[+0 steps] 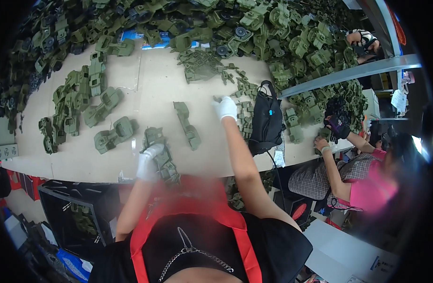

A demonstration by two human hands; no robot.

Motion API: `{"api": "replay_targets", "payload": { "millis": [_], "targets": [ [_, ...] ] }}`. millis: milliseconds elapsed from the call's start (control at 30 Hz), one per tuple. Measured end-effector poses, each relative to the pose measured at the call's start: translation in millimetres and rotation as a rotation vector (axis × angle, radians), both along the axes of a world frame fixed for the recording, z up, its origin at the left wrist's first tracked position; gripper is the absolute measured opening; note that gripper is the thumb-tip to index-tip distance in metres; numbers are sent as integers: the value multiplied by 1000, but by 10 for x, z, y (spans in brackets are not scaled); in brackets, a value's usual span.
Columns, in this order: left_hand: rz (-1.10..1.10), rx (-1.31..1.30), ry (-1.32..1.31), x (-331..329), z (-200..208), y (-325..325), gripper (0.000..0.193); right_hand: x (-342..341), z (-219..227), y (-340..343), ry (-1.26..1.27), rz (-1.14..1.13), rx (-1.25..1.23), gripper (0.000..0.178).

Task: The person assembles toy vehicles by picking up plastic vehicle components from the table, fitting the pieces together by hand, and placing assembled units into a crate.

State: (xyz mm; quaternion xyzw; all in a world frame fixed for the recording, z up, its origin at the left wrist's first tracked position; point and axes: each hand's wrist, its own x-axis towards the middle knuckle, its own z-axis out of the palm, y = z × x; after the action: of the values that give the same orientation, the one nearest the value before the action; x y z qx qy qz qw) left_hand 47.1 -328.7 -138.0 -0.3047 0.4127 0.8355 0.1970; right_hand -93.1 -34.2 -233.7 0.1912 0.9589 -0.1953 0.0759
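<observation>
My left hand (149, 163), in a white glove, is closed on an olive-green plastic toy vehicle body (166, 166) near the table's front edge. Farther right and forward, my white-gloved right hand (226, 109) is over the table with its fingers together. Something small and greenish shows at its fingertips, too small to name exactly. Between my hands lies a long green vehicle part (187, 125). Right of my right hand are several small green parts (245, 118), beside a black bag-like object (267, 115) with a loop handle.
Green vehicle bodies (113, 134) lie at the left. A large heap of green parts (193, 23) spans the table's back. A metal bar (348, 74) crosses at right. There a co-worker in pink (374, 186) handles parts. A black crate (77, 214) stands below the table.
</observation>
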Motion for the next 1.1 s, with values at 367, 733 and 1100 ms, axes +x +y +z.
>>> {"api": "replay_targets", "payload": {
  "millis": [367, 733, 1100],
  "targets": [
    [124, -170, 229, 119, 402, 214, 43, 1034, 1954, -1202, -240, 446, -573, 40],
    [79, -255, 365, 302, 456, 253, 40, 1250, 1883, -1544, -16, 386, -311, 28],
    [51, -250, 262, 355, 307, 268, 46, 1375, 1429, -1542, 372, 495, -302, 13]
  ]
}}
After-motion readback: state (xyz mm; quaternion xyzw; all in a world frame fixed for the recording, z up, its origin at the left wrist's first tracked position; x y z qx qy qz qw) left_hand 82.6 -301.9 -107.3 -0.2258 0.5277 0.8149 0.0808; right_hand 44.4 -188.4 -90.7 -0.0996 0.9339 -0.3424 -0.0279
